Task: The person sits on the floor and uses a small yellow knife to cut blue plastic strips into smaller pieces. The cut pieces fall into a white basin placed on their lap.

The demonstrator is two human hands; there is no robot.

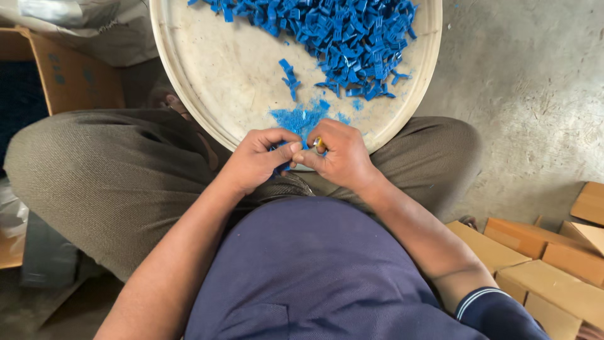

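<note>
Blue plastic piece (pixel 284 165) is pinched in the left hand (pixel 255 160); right hand (pixel 340 154) grips a small blade (pixel 319 145), which could slip and nick the thumb.

Brown cardboard boxes (pixel 541 264) lower right, another (pixel 69 72) upper left

Lit by soft, even daylight, bright without harsh glare. Brightest on the pale round tray (pixel 207 75) and the concrete floor (pixel 528 82) right of the tray. Faint, diffuse shadows just below the tray, under both hands. Dimmer left of the tray, near the cardboard box (pixel 69 72). Sharp at the tray's centre; slight wide-angle bending and softness far from the tray, toward the corners.
</note>
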